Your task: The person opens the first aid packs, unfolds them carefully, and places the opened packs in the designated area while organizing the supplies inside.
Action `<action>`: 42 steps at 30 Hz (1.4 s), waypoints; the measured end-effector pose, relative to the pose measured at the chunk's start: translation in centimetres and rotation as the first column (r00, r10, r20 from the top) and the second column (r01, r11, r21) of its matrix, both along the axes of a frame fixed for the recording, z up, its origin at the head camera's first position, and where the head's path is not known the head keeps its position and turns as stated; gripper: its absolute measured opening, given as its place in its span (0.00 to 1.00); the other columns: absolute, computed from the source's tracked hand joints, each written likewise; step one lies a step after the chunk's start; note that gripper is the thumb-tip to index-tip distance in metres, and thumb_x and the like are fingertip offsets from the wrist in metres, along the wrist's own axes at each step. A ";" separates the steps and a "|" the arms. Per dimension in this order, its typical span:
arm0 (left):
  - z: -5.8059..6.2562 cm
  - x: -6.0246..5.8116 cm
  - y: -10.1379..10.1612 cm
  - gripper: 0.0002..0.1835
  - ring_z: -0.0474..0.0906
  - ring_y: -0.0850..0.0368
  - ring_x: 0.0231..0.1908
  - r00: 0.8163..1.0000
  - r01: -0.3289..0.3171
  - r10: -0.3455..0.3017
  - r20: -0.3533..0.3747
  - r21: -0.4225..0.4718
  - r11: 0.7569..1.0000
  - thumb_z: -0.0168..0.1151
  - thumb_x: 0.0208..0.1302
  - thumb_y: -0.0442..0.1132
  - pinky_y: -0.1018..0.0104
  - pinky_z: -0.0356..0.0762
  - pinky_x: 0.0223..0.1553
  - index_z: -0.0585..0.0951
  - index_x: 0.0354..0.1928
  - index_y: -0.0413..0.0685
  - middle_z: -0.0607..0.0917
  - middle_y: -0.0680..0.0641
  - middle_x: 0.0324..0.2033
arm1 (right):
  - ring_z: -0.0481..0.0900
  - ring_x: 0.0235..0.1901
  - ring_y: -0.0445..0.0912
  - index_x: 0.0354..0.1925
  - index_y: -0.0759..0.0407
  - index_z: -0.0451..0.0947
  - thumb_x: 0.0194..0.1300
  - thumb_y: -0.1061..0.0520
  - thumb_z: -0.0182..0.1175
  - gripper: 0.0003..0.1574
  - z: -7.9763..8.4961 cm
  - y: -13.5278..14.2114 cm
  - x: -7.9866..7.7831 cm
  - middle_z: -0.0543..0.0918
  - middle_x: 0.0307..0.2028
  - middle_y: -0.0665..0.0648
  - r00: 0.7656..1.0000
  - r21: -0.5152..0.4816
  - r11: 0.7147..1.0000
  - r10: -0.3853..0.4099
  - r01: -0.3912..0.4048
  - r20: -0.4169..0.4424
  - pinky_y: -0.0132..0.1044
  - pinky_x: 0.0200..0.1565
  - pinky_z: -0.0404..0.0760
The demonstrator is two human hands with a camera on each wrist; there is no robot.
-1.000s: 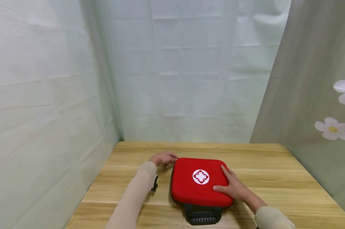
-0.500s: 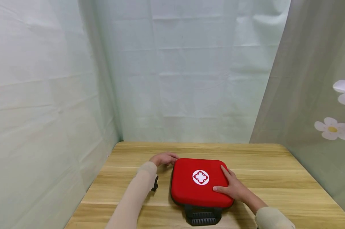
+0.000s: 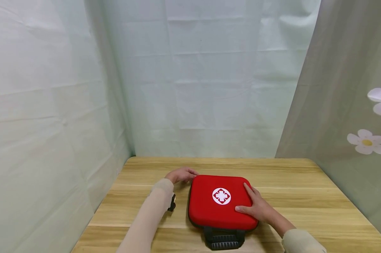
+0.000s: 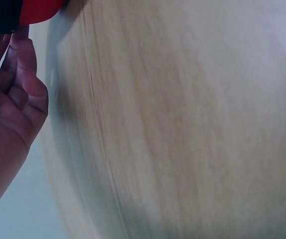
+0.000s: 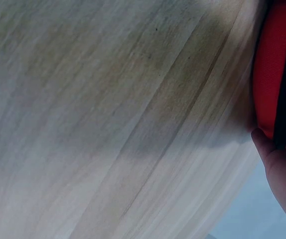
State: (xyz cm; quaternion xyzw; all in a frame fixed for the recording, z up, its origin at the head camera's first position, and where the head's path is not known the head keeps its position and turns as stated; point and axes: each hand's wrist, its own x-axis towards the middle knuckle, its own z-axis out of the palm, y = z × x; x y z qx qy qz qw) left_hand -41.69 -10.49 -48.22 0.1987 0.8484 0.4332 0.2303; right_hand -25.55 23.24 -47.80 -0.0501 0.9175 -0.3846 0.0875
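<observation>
Head view, red case (image 3: 220, 207), left hand (image 3: 181, 175) pinching edge, right hand (image 3: 257, 206) atop

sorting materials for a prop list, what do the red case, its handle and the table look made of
Red case: probably fabric over a moulded shell; matte, with a fine weave in the right wrist view.
Handle: black, ribbed, fairly matte, likely plastic or rubber.
Table: wood or wood-look laminate, with visible grain and slight sheen.

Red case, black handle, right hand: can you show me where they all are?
Red case (image 3: 221, 212): head view, on its lid, just below the white emblem.
Black handle (image 3: 225, 241): head view, on its ribbed grip.
Right hand (image 3: 258, 208): head view, on the back of the hand.
</observation>
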 end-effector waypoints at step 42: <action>-1.0 3.0 -4.0 0.08 0.80 0.57 0.42 0.951 -0.090 0.084 -0.298 -0.007 0.996 0.62 0.69 0.35 0.60 0.78 0.46 0.88 0.43 0.43 0.87 0.48 0.41 | 0.58 0.64 0.72 0.78 0.58 0.44 0.48 0.33 0.74 0.74 0.0 -1.0 -1.1 0.49 0.72 0.74 0.999 0.038 0.999 0.031 -0.031 0.018 0.61 0.51 0.78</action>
